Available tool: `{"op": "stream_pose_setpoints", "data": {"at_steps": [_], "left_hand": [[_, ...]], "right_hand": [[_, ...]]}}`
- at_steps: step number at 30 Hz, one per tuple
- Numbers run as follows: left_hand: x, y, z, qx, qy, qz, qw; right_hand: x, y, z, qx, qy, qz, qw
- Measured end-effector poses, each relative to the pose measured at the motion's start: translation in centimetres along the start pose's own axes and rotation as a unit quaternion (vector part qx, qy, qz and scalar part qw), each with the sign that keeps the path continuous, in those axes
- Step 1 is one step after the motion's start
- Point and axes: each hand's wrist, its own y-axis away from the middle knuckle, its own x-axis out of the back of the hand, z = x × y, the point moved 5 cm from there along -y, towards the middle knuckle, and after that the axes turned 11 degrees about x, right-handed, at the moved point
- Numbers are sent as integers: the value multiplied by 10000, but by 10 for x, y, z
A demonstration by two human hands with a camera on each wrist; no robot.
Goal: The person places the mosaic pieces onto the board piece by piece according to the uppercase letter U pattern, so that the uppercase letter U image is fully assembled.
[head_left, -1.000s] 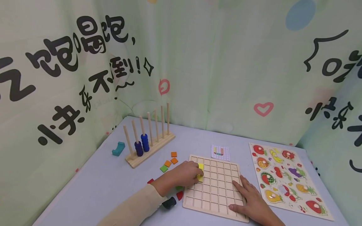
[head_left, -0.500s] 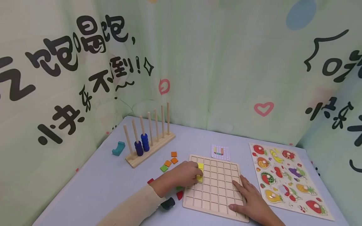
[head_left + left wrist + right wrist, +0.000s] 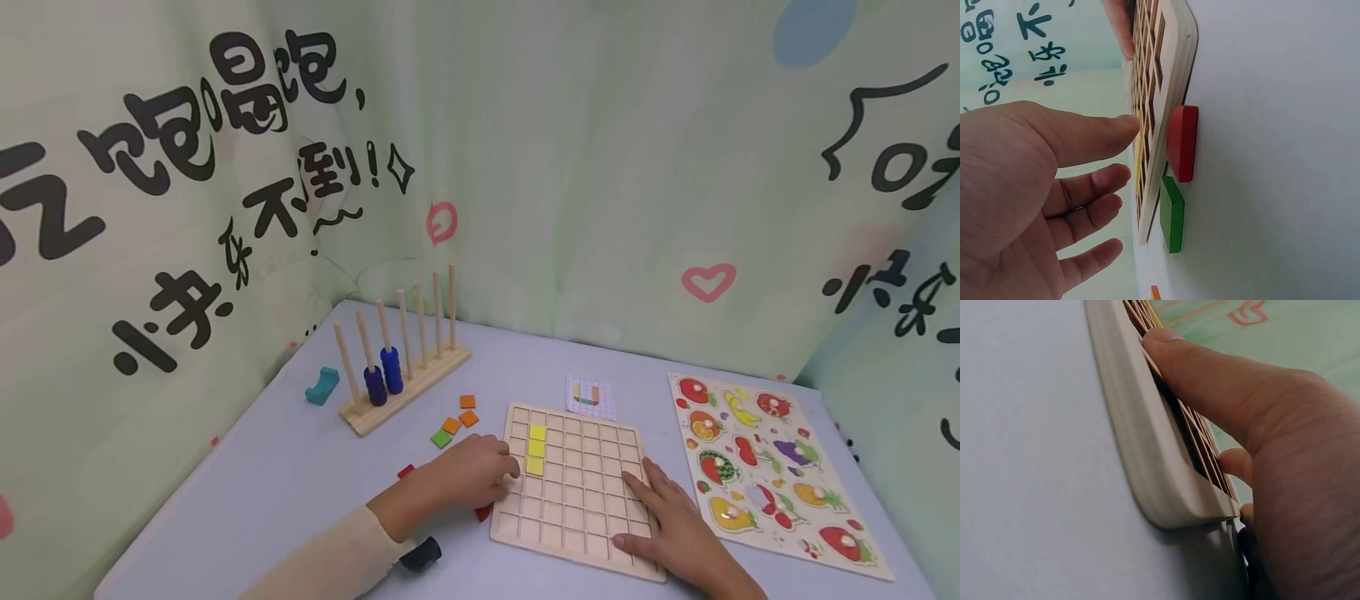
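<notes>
Resting on the gridded wooden board (image 3: 573, 504) with fingers spread, the right hand (image 3: 675, 529) lies opposite the left hand (image 3: 474, 472), whose parted, empty fingers hover near three yellow tiles (image 3: 536, 449).

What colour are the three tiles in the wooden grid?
The tiles are yellow, clearest in the head view.

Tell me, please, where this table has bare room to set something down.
The widest free patch of table lies left, between the teal block, the sleeve and the table's left edge. Another lies between the peg stand and the pattern card. Crowded: the left side of the grid board, where the left hand, loose tiles and a black object gather.
</notes>
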Motion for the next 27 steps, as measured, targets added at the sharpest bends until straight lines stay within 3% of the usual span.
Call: {"op": "stream_pose_setpoints", "data": {"at_steps": [12, 20, 27], "left_hand": [[3, 27, -2, 322, -131, -288, 9990], [-1, 35, -1, 393, -539, -518, 9964], [0, 39, 1, 476, -428, -691, 9956]], "right_hand": [[-1, 0, 1, 2, -68, 5, 10000], [0, 1, 0, 31, -50, 34, 10000], [2, 0, 0, 37, -18, 86, 10000]]}}
